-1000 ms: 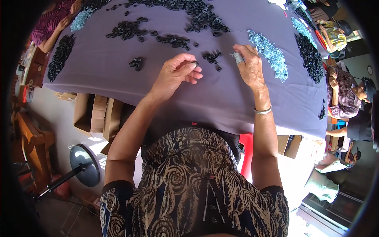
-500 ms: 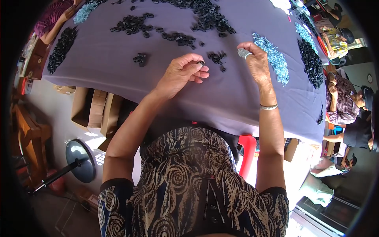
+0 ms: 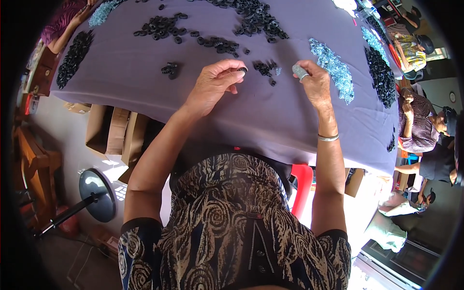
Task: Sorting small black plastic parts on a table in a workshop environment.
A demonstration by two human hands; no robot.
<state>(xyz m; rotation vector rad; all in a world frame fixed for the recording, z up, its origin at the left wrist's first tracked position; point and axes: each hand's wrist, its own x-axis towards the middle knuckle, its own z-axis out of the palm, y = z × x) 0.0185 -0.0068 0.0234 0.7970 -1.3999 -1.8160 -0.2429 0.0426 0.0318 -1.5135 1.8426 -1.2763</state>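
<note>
My left hand (image 3: 212, 86) is raised over the purple-grey tablecloth (image 3: 130, 82), thumb and forefinger pinching a small black ring (image 3: 243, 69). To its right, my right hand (image 3: 317, 88) is closed, its thumb wearing a silvery-grey cover (image 3: 299, 72). Whether anything small is in those fingers I cannot make out. Between the hands lies a little heap of black ridged rings (image 3: 262, 67), with a pale striped piece (image 3: 278, 71) at its right side. Just beyond my right hand stretches a pile of small shiny silvery-blue pieces (image 3: 333, 67).
Larger heaps of black rings (image 3: 256, 21) spread across the far cloth, and a small cluster (image 3: 169, 69) lies left of my left hand. Cardboard boxes (image 3: 118, 130) stand below the table's left edge. Co-workers (image 3: 427, 118) sit along the right; another person's hand (image 3: 79, 18) is at upper left.
My left hand has shifted slightly left and away from me, still pinching the black ring. My right hand's fingers have drawn in. The pale striped piece now shows beside the little heap.
</note>
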